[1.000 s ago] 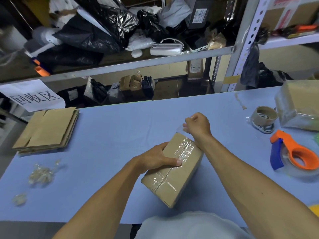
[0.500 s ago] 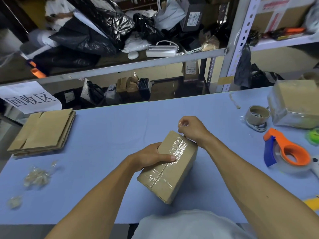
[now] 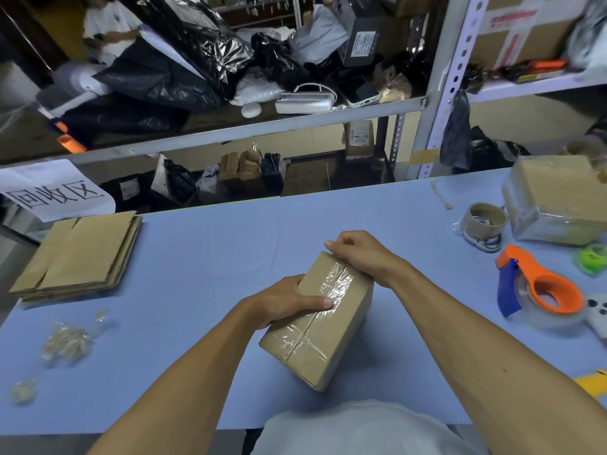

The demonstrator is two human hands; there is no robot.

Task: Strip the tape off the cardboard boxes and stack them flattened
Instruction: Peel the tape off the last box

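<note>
A small cardboard box (image 3: 328, 343) sealed with clear tape (image 3: 338, 284) lies tilted on the blue table (image 3: 213, 251) in front of me. My left hand (image 3: 285, 300) grips its left side, with the thumb pressed across the taped top. At the box's far corner my right hand (image 3: 358, 254) has its fingers curled and pinches the end of the tape. A stack of flattened boxes (image 3: 78, 254) lies at the table's far left.
Crumpled tape wads (image 3: 65, 343) lie at the left front. On the right are an orange and blue tape dispenser (image 3: 542, 290), a brown tape roll (image 3: 483, 221), a green roll (image 3: 593, 257) and a plastic-wrapped box (image 3: 558, 198). Cluttered shelves stand behind the table.
My right hand has come down from just above the box's far end to rest at its far corner. My left hand keeps its hold on the box.
</note>
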